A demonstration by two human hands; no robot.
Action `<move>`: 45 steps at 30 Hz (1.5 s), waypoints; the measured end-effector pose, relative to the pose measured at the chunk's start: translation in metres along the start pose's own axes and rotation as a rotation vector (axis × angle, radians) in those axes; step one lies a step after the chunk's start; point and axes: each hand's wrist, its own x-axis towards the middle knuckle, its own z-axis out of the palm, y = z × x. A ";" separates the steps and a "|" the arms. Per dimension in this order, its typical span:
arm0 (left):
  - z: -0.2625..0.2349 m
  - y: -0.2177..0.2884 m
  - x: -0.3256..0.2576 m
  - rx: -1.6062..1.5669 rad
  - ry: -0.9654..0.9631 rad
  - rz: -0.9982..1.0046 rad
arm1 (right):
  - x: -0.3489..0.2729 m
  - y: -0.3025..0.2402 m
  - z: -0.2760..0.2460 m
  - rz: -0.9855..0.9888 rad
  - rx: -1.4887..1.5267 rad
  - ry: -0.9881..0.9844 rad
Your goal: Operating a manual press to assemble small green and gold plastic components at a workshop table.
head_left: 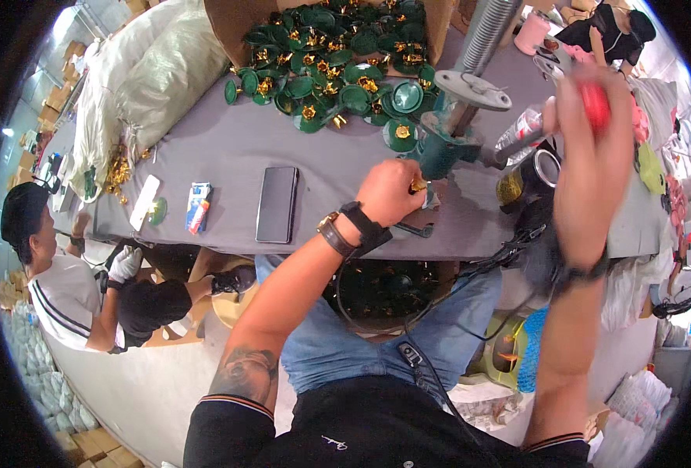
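My left hand point(392, 191) is closed at the foot of a green hand press point(443, 148), pinching a small gold-coloured piece point(418, 186) that the fingers partly hide. My right hand point(591, 168), smeared by motion, is raised on the right with its fingers round the red knob point(595, 108) of the press lever point(526, 143). Behind the press, many green discs point(353, 99), several with gold flower-shaped pieces on them, spill from a cardboard box point(224, 31) onto the grey-covered table point(220, 148).
A black phone point(277, 204) and a small blue-and-white box point(198, 208) lie left of my left hand. Black cables point(509, 248) and a dark can point(528, 178) sit near the right forearm. White sacks point(162, 78) fill the far left. One co-worker point(72, 288) sits left; another point(610, 35) is far right.
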 end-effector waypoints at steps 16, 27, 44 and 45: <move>-0.040 -0.045 0.062 0.255 0.097 0.087 | 0.071 0.046 0.011 0.185 0.187 -0.009; -0.036 -0.027 0.041 -0.225 -0.231 -0.134 | 0.072 0.058 0.007 0.117 0.166 -0.024; -0.008 -0.004 0.010 -0.203 -0.142 -0.036 | -0.231 0.087 0.012 -0.449 -0.240 -0.125; -0.010 -0.005 0.011 -0.218 -0.143 -0.016 | -0.226 0.079 0.004 -0.403 -0.221 -0.161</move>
